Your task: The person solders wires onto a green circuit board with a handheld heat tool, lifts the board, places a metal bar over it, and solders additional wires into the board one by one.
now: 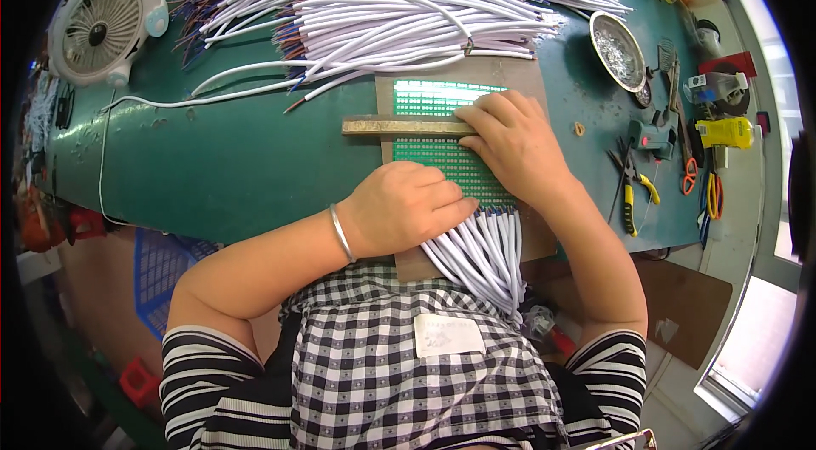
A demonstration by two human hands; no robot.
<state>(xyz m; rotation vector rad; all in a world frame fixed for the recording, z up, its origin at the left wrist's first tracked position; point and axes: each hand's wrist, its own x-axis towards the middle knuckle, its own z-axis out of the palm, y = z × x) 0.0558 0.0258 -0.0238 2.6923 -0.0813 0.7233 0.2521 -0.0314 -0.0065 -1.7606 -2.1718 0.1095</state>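
Green and finely gridded, the board (450,157) is laid on a flat brown sheet (476,69) on the table (272,144), crossed in its far part by a straight, gold-brown bar (395,125), whose right end is pinched between the thumb and fingers of the right hand (514,144). Smooth, rounded white wires (489,246) are gathered at its near edge, partly covered by the curled left hand (408,208); whether anything is gripped there cannot be told.
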